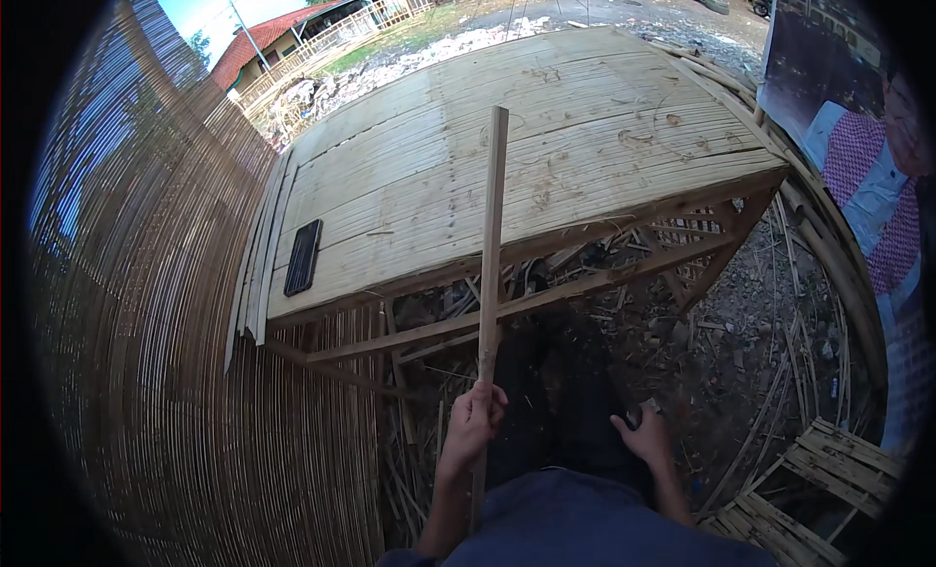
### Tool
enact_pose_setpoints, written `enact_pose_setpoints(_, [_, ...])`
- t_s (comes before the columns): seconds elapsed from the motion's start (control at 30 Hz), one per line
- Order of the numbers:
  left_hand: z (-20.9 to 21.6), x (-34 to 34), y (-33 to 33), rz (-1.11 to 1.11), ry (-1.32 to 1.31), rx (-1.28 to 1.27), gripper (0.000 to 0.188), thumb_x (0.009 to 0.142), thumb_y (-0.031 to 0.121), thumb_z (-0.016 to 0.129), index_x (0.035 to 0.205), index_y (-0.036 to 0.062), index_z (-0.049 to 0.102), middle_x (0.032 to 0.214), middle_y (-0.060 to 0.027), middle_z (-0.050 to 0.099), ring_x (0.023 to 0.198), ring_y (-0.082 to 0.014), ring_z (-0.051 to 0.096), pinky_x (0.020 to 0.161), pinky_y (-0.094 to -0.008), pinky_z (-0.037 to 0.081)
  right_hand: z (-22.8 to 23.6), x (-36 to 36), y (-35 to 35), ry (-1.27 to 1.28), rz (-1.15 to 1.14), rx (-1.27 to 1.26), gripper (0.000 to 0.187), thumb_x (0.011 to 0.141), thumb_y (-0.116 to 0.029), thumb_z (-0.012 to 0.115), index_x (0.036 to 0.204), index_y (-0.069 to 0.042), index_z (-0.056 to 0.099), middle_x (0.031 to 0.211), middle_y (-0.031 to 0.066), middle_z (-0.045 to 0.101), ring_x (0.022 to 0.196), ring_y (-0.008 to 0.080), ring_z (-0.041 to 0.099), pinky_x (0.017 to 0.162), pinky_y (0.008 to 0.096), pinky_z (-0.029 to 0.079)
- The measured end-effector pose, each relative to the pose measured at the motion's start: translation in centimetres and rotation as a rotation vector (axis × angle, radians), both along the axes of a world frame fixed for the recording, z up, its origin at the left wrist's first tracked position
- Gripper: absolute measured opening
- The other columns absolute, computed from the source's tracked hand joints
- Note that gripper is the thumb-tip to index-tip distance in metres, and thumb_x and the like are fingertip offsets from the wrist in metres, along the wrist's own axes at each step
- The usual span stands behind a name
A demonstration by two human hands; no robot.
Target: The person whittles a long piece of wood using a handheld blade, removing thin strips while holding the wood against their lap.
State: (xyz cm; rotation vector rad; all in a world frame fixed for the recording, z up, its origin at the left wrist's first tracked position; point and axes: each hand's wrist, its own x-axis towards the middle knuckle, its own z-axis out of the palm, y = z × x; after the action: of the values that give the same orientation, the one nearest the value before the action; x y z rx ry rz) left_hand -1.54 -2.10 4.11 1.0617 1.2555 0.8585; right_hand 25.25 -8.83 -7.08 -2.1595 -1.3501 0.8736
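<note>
My left hand (473, 426) is closed round a long, squared bamboo strip (492, 235) near its lower part. The strip stands nearly upright in the picture, its upper end in front of the tabletop and its lower end running down beside my body. My right hand (647, 442) is low on the right by my leg, its fingers curled round a small dark object (634, 417), perhaps a handle. The rest of that object is hidden or too dark to make out. Ahead of me is a bamboo-slat table (390, 187) with thin shavings scattered on it.
A dark phone (303, 258) lies at the table's left end. On the left rises a woven bamboo screen (195, 372). Bamboo scraps litter the ground (721, 372) under and beside the table. A slatted bamboo piece (829, 460) lies at lower right, below a printed banner (858, 167).
</note>
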Motion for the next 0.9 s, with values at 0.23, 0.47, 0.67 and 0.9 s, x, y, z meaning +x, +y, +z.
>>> enact_pose_setpoints(0.23, [0.4, 1.3, 0.9, -0.019, -0.014, -0.054, 0.052, 0.099, 0.046, 0.027, 0.08, 0.004, 0.051, 0.054, 0.0013, 0.042, 0.047, -0.0072, 0.042, 0.044, -0.0222, 0.035, -3.5, -3.0, 3.8, 0.115, 0.156, 0.171, 0.042, 0.077, -0.029, 0.068, 0.105, 0.0, 0.057, 0.085, 0.0203, 0.064, 0.083, 0.0362, 0.063, 0.071, 0.0426, 0.049])
enact_pose_setpoints(0.47, [0.4, 1.7, 4.4, 0.011, -0.065, 0.041, 0.045, 0.099, 0.043, 0.031, 0.084, 0.0051, 0.051, 0.057, 0.0009, 0.045, 0.044, -0.0067, 0.04, 0.042, -0.0214, 0.033, -3.2, -3.6, 6.4, 0.042, 0.269, 0.053, 0.044, 0.084, -0.033, 0.059, 0.116, -0.004, 0.049, 0.084, 0.0223, 0.064, 0.081, 0.0393, 0.063, 0.07, 0.0478, 0.049])
enact_pose_setpoints(0.67, [-0.7, 2.6, 6.3, 0.053, -0.078, 0.037, 0.04, 0.099, 0.039, 0.036, 0.085, 0.0048, 0.052, 0.06, 0.0005, 0.049, 0.044, -0.0057, 0.042, 0.041, -0.0201, 0.033, -4.1, -3.1, 6.7, 0.04, 0.256, 0.052, 0.045, 0.086, -0.034, 0.057, 0.117, -0.003, 0.048, 0.082, 0.0237, 0.064, 0.08, 0.0406, 0.063, 0.071, 0.0479, 0.049])
enact_pose_setpoints(0.9, [-1.1, 2.6, 7.3, 0.052, -0.079, 0.015, 0.044, 0.098, 0.042, 0.037, 0.08, 0.0043, 0.052, 0.058, 0.0, 0.047, 0.044, -0.007, 0.043, 0.04, -0.0205, 0.034, -4.1, -2.6, 7.1, 0.082, 0.233, 0.032, 0.046, 0.086, -0.033, 0.056, 0.119, -0.002, 0.048, 0.083, 0.0249, 0.064, 0.082, 0.0415, 0.062, 0.073, 0.0475, 0.05])
